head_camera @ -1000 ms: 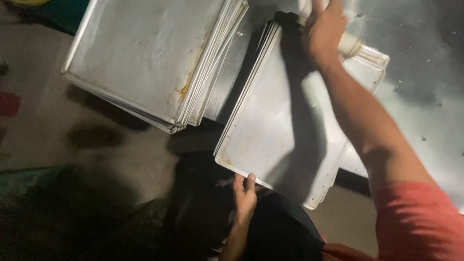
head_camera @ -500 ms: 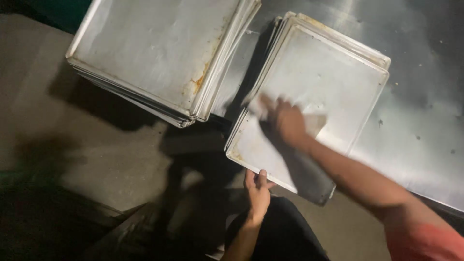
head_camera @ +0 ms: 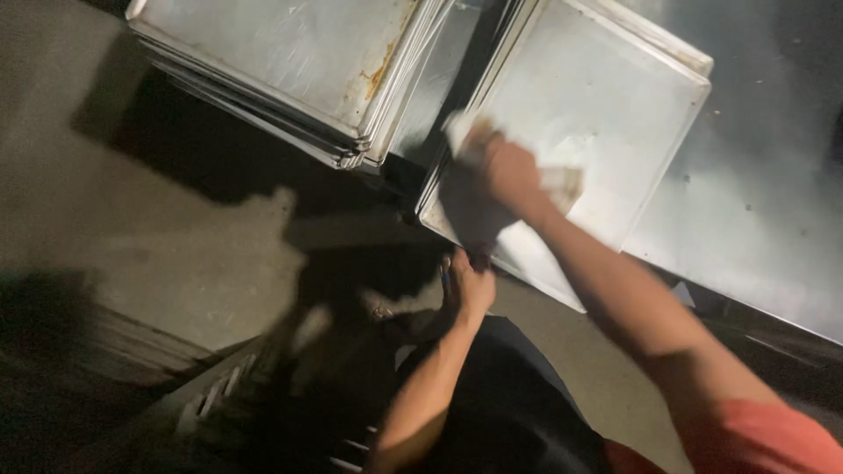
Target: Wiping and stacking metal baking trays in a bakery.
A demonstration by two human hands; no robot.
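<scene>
Metal baking tray [head_camera: 606,132], upper right of the frame, atop a stack on the steel counter [head_camera: 755,211]: a pale cloth [head_camera: 562,180] is pressed on it by the closed right hand [head_camera: 505,171]. Near edge is gripped by the left hand [head_camera: 465,285]. Wiping judged underway; second tray stack [head_camera: 281,61], upper left, untouched.
</scene>
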